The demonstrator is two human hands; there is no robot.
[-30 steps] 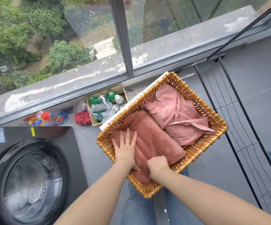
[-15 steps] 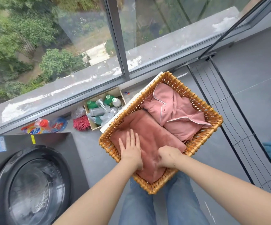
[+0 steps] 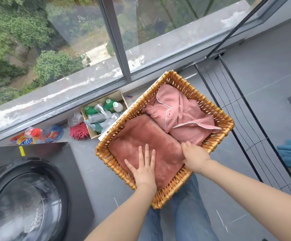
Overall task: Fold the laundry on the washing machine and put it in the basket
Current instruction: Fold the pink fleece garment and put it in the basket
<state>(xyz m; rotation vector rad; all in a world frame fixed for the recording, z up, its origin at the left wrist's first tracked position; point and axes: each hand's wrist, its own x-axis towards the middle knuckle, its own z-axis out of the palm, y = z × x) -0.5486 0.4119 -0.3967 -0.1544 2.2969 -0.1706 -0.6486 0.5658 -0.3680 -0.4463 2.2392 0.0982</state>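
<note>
- My left hand (image 3: 145, 168) lies flat on the folded red towel (image 3: 146, 146), fingers straight and spread.
- My right hand (image 3: 194, 158) is at the towel's right edge, by the basket wall. Its fingers curl down, but I cannot tell if they grip anything.
- The towel fills the near half of the wicker basket (image 3: 104, 153).
- The pink pajama top (image 3: 179, 113) sits in the far half, touching the towel.
- The washing machine (image 3: 28, 197) is to my left.
</note>
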